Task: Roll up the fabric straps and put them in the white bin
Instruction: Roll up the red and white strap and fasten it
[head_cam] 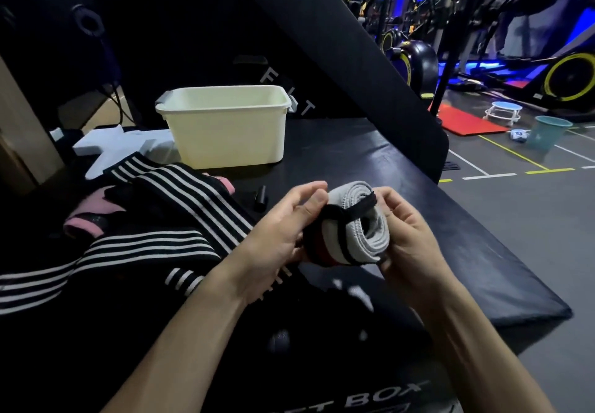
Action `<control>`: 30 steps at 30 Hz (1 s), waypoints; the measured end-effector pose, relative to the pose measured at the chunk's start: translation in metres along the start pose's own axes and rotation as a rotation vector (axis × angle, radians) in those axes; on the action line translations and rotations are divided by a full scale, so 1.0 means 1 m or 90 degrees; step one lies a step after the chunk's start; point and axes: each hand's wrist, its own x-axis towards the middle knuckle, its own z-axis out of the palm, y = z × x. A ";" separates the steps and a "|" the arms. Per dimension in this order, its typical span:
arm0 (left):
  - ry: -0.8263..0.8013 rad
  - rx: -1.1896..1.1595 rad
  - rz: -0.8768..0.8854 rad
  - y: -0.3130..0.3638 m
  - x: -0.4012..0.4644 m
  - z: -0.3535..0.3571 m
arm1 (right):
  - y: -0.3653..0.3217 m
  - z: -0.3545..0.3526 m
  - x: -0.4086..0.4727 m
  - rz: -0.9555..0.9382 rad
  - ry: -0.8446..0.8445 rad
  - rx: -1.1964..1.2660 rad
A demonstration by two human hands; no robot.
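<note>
Rolled grey fabric strap with black and red bands [349, 224], held above the black padded table [402, 187] between both hands. Left hand [286, 229] curled round its banded end and right hand [405, 229] cupped the coil, apparently to stop unwinding. Unrolled black white-striped straps [180, 196] lay left; the white plastic bin [225, 126] stood behind, near enough for dropping.

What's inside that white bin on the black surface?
Only the far inner wall near the rim of the white bin shows, and it looks bare. Its front wall hides the bottom, so any straps lying inside cannot be seen.
</note>
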 end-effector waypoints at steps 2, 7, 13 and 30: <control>0.095 0.146 0.108 -0.009 0.007 -0.003 | 0.000 -0.004 0.000 -0.094 0.031 -0.129; 0.187 0.327 0.264 -0.019 0.014 -0.003 | 0.011 -0.010 0.000 -0.227 0.062 -0.439; 0.160 0.580 0.417 -0.020 0.005 -0.006 | 0.009 -0.012 -0.004 -0.251 0.067 -0.525; 0.191 0.565 0.327 -0.005 -0.004 -0.003 | 0.002 -0.019 -0.014 -0.356 0.001 -0.646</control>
